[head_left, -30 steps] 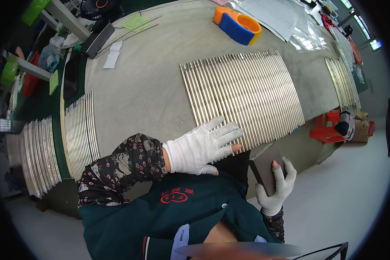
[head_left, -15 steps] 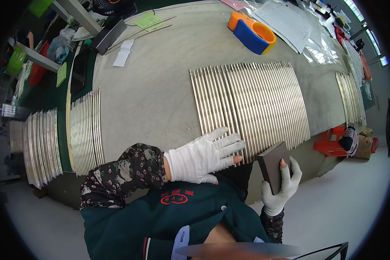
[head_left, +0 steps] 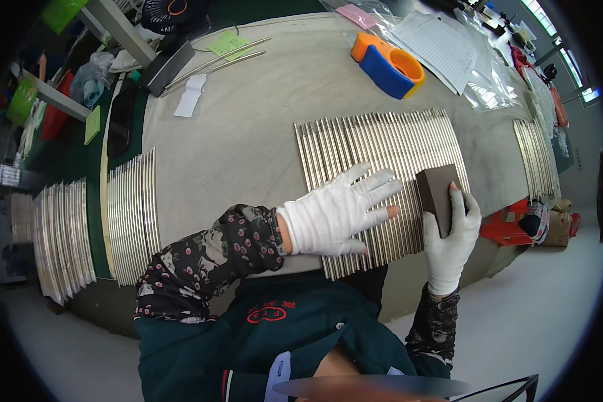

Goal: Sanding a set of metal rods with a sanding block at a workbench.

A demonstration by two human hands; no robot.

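Note:
A row of slim shiny metal rods (head_left: 368,144) lies side by side on the grey work surface (head_left: 228,154). Across the lower middle of the row rests my left hand (head_left: 338,213), in a white glove with some bare fingertips, its fingers spread. My right hand (head_left: 451,251), gloved the same way, grips a dark brown rectangular block (head_left: 439,191) at the row's right side. Thumb and fingers hold the block's sides. Its far end is over the rods; whether its underside touches them is hidden.
More rods (head_left: 132,214) lie at the left, beside wrapped bundles (head_left: 63,238), and another group (head_left: 536,157) at the far right. An orange and blue tape dispenser (head_left: 390,65) and papers (head_left: 439,47) sit at the back. A red stool (head_left: 506,224) stands beyond the right edge.
Both hands have moved away from my body, farther over the rods. The block has gone from the near edge onto the row's right side. Some rods now stick out nearer to me.

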